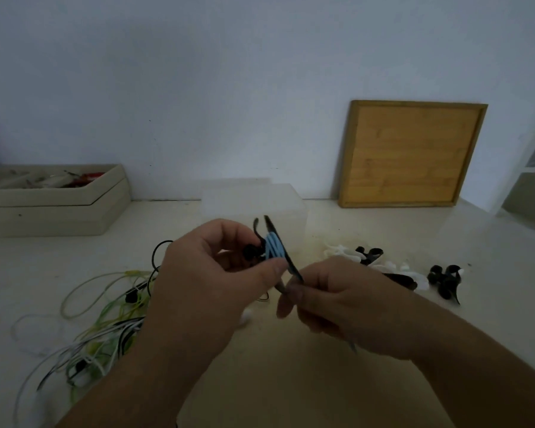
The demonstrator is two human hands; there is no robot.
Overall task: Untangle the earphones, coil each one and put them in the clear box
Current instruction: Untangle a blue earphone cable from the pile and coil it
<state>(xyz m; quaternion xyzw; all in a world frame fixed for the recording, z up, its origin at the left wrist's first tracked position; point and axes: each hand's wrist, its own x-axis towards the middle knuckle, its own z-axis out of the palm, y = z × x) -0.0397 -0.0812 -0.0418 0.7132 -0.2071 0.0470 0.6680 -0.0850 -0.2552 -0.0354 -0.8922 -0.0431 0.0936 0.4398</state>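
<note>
The left hand (207, 273) is pinching a blue earphone coil (274, 247), partly hidden by its fingers, just nearer than the clear box (291, 205), while the right hand (337, 304) is gripping a blurred dark strap (292, 267) across it, tangled earphones (105, 329) lying left.

Light-blue earphone coil (273, 248), black tie (292, 264), tangle of cables (105, 330) — green, white, black, honey-brown board (411, 152)

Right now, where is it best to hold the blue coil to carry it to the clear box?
Pinch the blue coil across its bundled loops, from the left, as the left hand does; the black tie, held by the right hand, crosses its right side.
</note>
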